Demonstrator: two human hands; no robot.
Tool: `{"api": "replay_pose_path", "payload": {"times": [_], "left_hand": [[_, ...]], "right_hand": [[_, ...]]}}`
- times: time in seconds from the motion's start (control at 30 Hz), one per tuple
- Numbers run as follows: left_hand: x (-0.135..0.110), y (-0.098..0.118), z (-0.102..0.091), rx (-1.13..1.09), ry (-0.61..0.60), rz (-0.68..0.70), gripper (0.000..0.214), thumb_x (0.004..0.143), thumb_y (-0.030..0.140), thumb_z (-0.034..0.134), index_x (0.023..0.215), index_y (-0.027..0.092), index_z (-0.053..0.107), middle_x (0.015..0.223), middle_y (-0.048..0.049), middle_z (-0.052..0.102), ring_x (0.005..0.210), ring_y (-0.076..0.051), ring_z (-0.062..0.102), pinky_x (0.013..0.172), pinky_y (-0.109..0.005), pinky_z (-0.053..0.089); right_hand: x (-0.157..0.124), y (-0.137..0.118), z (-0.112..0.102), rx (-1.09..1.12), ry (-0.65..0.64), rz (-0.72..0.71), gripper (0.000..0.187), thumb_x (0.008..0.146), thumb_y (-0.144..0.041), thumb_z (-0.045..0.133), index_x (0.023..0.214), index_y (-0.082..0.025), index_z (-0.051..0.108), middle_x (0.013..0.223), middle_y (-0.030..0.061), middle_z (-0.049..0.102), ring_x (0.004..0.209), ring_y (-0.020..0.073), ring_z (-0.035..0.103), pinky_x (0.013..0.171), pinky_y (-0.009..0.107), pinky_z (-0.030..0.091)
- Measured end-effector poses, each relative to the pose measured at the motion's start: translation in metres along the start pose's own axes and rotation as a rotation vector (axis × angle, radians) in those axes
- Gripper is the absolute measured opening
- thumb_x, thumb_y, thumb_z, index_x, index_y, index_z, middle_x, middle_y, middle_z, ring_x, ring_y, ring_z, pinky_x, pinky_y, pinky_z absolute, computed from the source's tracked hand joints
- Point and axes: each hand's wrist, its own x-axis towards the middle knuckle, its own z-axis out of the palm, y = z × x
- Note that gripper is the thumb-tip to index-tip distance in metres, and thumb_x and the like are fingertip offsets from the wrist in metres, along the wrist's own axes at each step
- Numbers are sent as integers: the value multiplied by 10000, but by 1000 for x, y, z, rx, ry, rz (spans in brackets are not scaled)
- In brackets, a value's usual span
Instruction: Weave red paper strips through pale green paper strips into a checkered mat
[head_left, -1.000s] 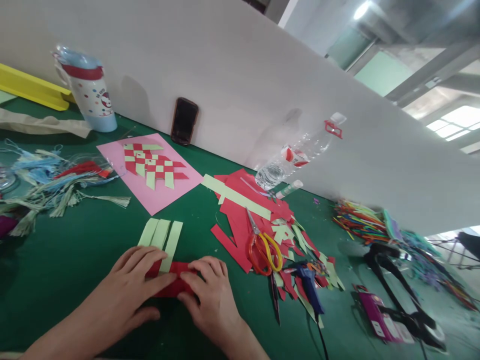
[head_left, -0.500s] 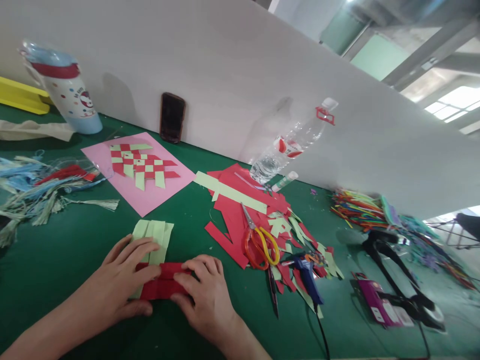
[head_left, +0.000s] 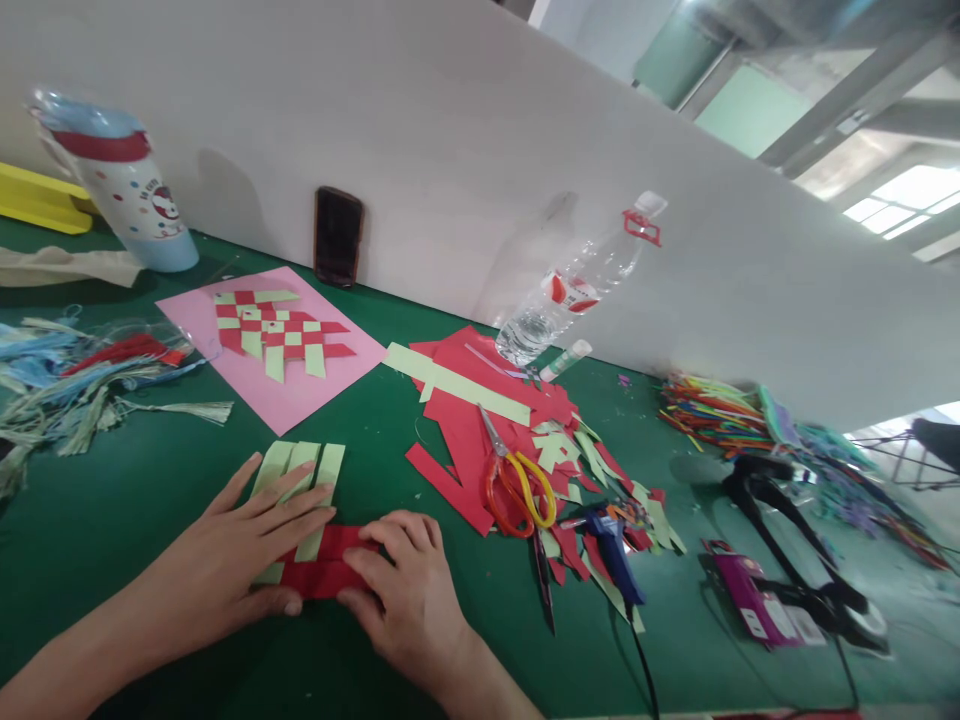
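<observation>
Red strip (head_left: 330, 573) lies on the green table (head_left: 135, 500) between both hands, crossing three green strips (head_left: 300, 468); left hand (head_left: 232, 565) lies open and flat, fingers spread over the green strips and the red strip's left end; right hand (head_left: 409, 590) pinches the red strip's right end between bent fingers and thumb. Just right of the right hand lie scissors (head_left: 517, 487) on red scraps (head_left: 457, 425), with a glue gun (head_left: 611, 548) beside them; beyond the left hand lies a pink sheet (head_left: 300, 385) bearing a weave (head_left: 274, 330), tassels (head_left: 82, 385) to its left.
</observation>
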Motion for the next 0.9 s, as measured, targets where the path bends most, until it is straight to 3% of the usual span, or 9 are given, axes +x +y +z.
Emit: {"api": "replay_pose_path", "payload": {"times": [0.13,0.23,0.4,0.57,0.67,0.73,0.8,0.9], "left_hand": [[5,-1,-1,-38,-34,36,866,872,842,601,1612,427,426,1642,19,535,1578,-292,404,1331,-491,-134],[7,-4,3,-76,-48,40,932,830,883,599,1616,416,421,1626,5,557,1582,-298,398,1343,-505,-80],[3,-13,11,-34,-38,59,888,849,878,575,1597,414,458,1588,8,598,1558,-299,438,1339,-494,-89],[6,-16,4,30,39,131,920,872,884,527,1630,377,407,1591,-1,595,1547,-301,444,1322,-488,-143],[0,-8,-5,64,96,55,884,885,867,537,1612,373,444,1606,-21,585,1519,-294,477,1344,-484,-26],[-11,4,-9,55,127,-40,589,993,694,570,1499,393,583,1556,3,627,1446,-265,545,1330,-451,147],[-27,20,-9,24,141,-99,335,1054,502,564,1340,392,701,1380,36,721,1305,-214,624,1208,-338,359],[-47,47,0,38,182,-86,300,1042,382,582,1308,423,714,1220,47,759,1139,-189,666,1107,-305,435]], "right_hand": [[0,-1,-2,-36,4,-51,273,1073,-478,594,1216,-260,675,1267,65,732,1253,283,601,1036,470,457],[-2,1,0,-43,35,-113,291,1078,-470,590,1265,-261,667,1339,58,726,1380,277,556,1124,460,432],[-4,6,4,-19,27,-105,281,1048,-474,646,1236,-270,687,1328,43,740,1382,266,577,1169,447,418],[-4,4,4,-9,18,-86,289,1022,-463,687,1240,-272,690,1337,43,735,1380,271,581,1170,455,424],[-4,3,2,-23,-16,-79,302,1019,-453,693,1264,-276,683,1345,46,734,1387,276,579,1161,463,439],[-3,2,0,-23,-28,-78,307,1031,-468,670,1268,-272,682,1344,56,735,1384,284,582,1150,471,452],[-2,2,-2,-15,-12,-80,317,1045,-480,642,1271,-260,680,1337,71,735,1368,289,590,1128,477,472],[-2,0,-6,-11,3,-87,285,1060,-421,620,1278,-247,679,1331,86,731,1362,287,583,1102,473,493]]}}
